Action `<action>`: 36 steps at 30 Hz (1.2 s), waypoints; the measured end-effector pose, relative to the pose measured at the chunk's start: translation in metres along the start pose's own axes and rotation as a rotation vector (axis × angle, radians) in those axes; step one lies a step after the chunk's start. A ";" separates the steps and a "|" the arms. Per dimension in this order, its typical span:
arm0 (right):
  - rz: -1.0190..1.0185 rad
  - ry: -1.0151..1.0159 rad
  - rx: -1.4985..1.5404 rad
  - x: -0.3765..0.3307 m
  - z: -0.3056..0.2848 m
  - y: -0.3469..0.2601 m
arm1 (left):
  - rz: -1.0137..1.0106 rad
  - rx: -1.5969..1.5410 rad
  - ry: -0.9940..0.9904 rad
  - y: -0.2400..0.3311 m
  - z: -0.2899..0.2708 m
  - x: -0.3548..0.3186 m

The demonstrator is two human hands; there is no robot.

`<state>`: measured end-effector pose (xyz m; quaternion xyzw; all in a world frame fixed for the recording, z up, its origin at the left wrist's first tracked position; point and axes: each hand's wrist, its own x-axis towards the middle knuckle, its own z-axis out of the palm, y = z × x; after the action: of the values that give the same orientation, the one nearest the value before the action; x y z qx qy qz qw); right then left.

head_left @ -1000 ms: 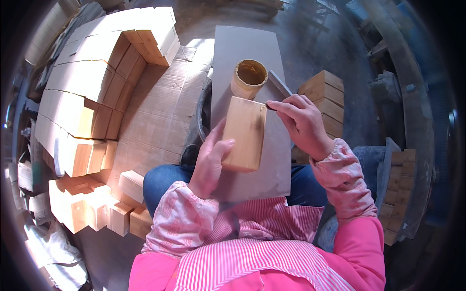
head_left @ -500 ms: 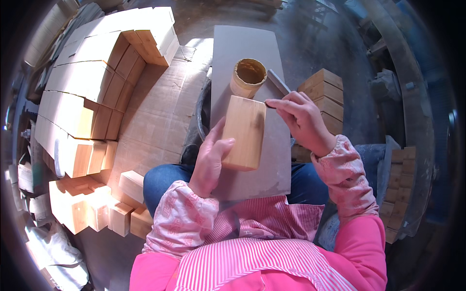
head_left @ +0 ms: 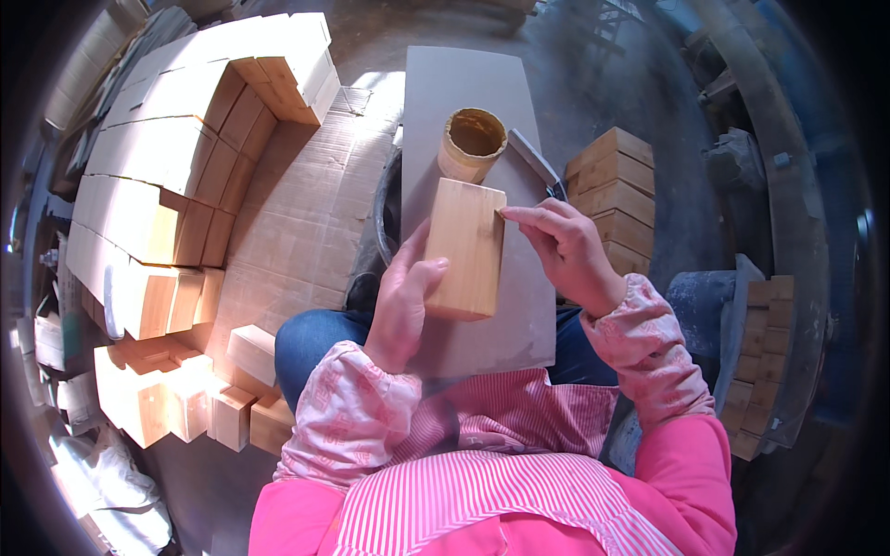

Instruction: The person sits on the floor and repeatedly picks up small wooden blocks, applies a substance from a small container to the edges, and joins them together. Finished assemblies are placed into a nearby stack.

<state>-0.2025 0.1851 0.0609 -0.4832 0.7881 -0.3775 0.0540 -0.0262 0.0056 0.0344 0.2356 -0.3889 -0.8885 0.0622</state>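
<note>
My left hand point(head_left: 404, 301) is closed around the left side of a pale wooden block point(head_left: 464, 250), its thumb on the upper face. The block is held tilted above a grey board point(head_left: 482, 347) lying across my lap. At the block's right edge, near its far corner, my right hand point(head_left: 564, 243) is pinched. The fingertips seem to hold something small, too hidden to name. Just beyond the block stands a round tub point(head_left: 475, 139) with a yellowish-brown crusted rim. Beside the tub lies a flat grey metal tool point(head_left: 534, 159) with a dark end.
Stacked wooden blocks point(head_left: 176, 139) fill the left on a cardboard sheet point(head_left: 297, 204), with loose ones point(head_left: 230, 415) nearer my left leg. Another stack point(head_left: 616, 185) stands right of the board. A blue bucket point(head_left: 697, 306) and more blocks point(head_left: 762, 352) are farther right.
My right hand has slid a little nearer to me along the block's right edge. The dark piece seen at its fingertips is now mostly hidden. The left hand keeps its hold.
</note>
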 end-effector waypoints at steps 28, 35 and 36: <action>-0.116 -0.064 -0.357 0.030 -0.023 0.005 | 0.003 0.037 0.027 -0.005 -0.005 0.002; -0.015 -0.021 -0.315 0.025 -0.008 0.006 | 0.016 0.052 0.002 -0.005 -0.006 0.002; -0.022 -0.005 -0.365 0.026 -0.009 0.006 | 0.020 0.054 0.009 -0.005 -0.005 0.002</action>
<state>-0.2243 0.1702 0.0707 -0.4943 0.8381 -0.2277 -0.0369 -0.0250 0.0052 0.0267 0.2375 -0.4149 -0.8758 0.0663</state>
